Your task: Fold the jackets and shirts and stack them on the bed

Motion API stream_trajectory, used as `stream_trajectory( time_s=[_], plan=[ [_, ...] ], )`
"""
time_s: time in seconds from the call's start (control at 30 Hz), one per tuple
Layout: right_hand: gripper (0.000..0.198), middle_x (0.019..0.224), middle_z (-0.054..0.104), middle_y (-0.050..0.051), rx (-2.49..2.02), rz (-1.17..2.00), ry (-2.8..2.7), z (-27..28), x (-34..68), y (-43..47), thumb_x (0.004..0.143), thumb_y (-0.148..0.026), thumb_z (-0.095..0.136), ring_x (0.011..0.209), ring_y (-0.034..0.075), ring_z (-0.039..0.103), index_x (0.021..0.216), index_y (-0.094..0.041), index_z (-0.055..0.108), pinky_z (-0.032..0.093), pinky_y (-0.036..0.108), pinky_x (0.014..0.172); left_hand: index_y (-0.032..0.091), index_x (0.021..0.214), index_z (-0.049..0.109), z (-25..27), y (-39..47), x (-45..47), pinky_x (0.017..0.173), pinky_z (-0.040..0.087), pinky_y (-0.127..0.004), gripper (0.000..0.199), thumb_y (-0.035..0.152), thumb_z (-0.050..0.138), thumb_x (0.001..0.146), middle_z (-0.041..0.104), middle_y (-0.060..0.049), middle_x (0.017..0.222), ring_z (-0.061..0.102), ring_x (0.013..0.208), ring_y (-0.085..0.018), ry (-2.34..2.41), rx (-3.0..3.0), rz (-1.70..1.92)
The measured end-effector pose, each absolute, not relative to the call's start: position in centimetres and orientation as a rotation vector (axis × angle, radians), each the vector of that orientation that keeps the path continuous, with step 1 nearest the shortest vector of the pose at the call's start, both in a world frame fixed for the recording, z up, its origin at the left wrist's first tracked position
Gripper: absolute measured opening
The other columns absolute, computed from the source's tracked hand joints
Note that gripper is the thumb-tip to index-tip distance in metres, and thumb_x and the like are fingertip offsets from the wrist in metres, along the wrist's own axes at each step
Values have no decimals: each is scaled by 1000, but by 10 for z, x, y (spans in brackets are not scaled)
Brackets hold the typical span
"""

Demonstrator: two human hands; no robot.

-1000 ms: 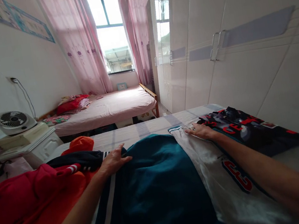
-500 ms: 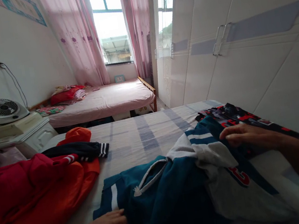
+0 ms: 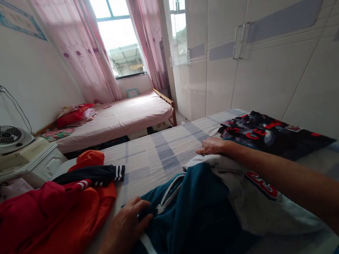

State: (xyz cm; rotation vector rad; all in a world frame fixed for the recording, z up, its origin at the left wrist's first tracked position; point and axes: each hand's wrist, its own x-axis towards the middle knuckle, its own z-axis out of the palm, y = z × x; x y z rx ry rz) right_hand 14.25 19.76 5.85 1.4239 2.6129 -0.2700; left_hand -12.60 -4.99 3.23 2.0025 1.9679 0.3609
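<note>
A teal-and-grey sweatshirt [image 3: 197, 200] lies folded over on the bed in front of me, with a white drawstring, white stripes and a red figure on its grey part. At its left edge, my left hand [image 3: 134, 218] has thumb and fingers closed around the teal fabric. My right hand [image 3: 213, 146] reaches across to the far edge, its fingers bent together on the grey cloth; their tips are partly hidden. Just right of that hand is a black, red and grey patterned garment [image 3: 274, 136], lying flat.
Red [image 3: 40, 207] and orange [image 3: 84, 220] clothes are heaped on the left, with a dark striped cuff on top. The striped bedsheet [image 3: 163, 149] stretches behind the sweatshirt. A fan [image 3: 7, 137] stands on a cabinet; a wardrobe [image 3: 289, 69] lines the right, and another bed [image 3: 123, 117] is beyond.
My right hand has moved left with the grey-and-teal sleeve, which is now folded inward. My left hand has risen along the teal edge, and the white-striped part there has shifted toward me.
</note>
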Motion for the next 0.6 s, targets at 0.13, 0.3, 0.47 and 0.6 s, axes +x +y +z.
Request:
stream_trajectory(
  time_s=[0.13,0.3,0.47,0.6],
  plan=[
    [29,76,71,8,1292,-377,2560,62,159,189,76,-40,55,72,20,63,70,-18,71,43,26,59,21,87,63,38,-59,-124,68,47,-29,21,31,45,84,59,-2,87,60,75,-17,1974,2064,520],
    [23,87,69,5,1327,-322,2949,107,198,161,79,-29,48,78,17,61,84,-19,68,43,25,69,22,81,60,64,-71,-135,65,48,-24,19,38,50,79,59,0,81,59,73,-16,1968,1999,1052],
    [28,89,65,6,2155,-33,3391,142,244,137,84,-39,46,72,16,56,93,-18,63,42,28,66,23,85,60,85,-71,-157,58,47,-25,28,47,48,77,62,0,78,59,66,-17,2207,1682,1220],
    [28,72,60,1,2026,-512,3235,115,260,135,85,-42,44,64,14,51,90,-19,59,39,27,60,21,91,62,60,-57,-174,61,49,-27,40,55,51,73,67,-2,83,62,70,-20,2182,1595,1076]
  ],
)
